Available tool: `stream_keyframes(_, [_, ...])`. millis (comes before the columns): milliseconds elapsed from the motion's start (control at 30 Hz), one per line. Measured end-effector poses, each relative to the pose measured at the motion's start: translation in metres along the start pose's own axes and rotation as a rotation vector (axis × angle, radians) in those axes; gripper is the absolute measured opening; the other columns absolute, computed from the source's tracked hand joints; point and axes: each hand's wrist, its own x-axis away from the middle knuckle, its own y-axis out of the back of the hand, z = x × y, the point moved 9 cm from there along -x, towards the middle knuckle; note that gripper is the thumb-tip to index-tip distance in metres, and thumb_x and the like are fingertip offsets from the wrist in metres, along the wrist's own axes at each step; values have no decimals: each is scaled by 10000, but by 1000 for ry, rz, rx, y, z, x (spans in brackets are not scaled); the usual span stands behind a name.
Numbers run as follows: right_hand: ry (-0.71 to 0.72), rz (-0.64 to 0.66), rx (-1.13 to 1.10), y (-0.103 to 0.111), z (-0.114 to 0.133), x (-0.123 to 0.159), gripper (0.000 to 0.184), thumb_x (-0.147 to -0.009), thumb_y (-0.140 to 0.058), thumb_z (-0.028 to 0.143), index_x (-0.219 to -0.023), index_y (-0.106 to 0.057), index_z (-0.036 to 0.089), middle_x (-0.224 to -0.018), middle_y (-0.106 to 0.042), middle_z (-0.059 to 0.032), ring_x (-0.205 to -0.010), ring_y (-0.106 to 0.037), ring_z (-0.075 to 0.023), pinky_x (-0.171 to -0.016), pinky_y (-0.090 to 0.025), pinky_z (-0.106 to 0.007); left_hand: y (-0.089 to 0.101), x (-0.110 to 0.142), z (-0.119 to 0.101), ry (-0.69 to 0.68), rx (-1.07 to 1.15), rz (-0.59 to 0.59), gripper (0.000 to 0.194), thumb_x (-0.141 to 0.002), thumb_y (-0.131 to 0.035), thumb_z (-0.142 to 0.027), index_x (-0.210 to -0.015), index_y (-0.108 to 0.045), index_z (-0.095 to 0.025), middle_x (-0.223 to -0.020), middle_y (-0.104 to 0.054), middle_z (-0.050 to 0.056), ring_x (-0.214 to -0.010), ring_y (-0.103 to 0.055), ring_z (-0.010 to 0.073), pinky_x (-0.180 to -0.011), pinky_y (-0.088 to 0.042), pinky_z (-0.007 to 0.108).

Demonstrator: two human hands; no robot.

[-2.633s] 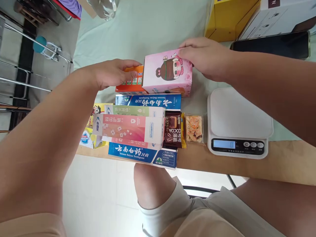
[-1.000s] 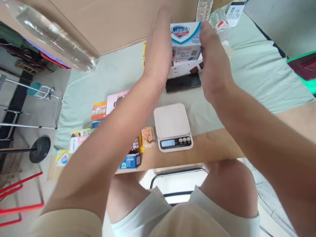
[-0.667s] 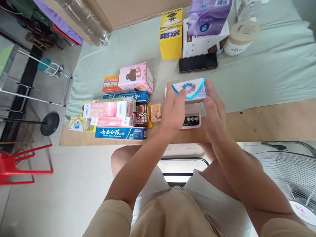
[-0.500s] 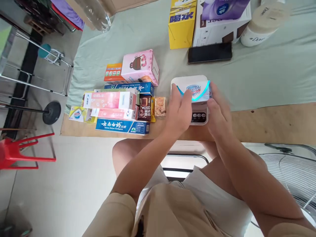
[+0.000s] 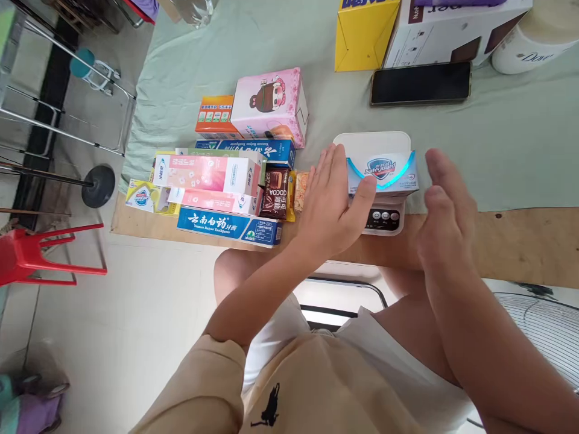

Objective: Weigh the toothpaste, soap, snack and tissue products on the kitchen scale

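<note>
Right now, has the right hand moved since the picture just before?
Yes: the right hand has moved rightward relative to the white scale, leaving a gap beside the Safeguard box.

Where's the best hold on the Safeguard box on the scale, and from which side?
Probably by its two short ends, coming in from left and right. The Safeguard box lies left to right across the white scale, its right end seeming to overhang; that end is uncovered, with the right hand apart from it.
</note>
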Motion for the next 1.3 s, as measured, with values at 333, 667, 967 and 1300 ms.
stream_keyframes(333, [244,-275,-3,24,6,-16,476,-911,-465,298,-1344,-661,266,-1327,-683,-41,-1254,-637,-232,-1105,-511,-553,53,17,4,-353,191,-251,280,-1046,-536,-464,-1262,-600,-297,-1220,-665,77,-1176,-656,225,-1049,-549,441])
stream_keyframes(667, [207,-239,18,16,1,-29,500,-883,-450,222,-1352,-622,238,-1355,-653,-53,-1280,-628,-218,-1092,-489,-484,56,17,12,-304,262,-179,195,-1016,-597,-357,-1169,-698,-294,-1110,-700,71,-1095,-668,219,-993,-574,426])
stream_keyframes(967, [416,40,207,-9,11,-33,687,-911,-586,541,-1525,-404,294,-1568,-472,-125,-1524,-454,-317,-1219,-435,-604,52,19,11,-262,263,-141,177,-1010,-598,-337,-1131,-681,-237,-1081,-710,91,-1050,-673,218,-962,-556,406])
stream_keyframes(1300, [505,164,370,-20,23,-36,511,-868,-680,443,-1339,-581,271,-1388,-649,-129,-1299,-648,-325,-1096,-537,-578,78,31,0,-339,262,-199,149,-1005,-588,-267,-1118,-675,-224,-1077,-702,83,-1040,-684,198,-950,-563,380])
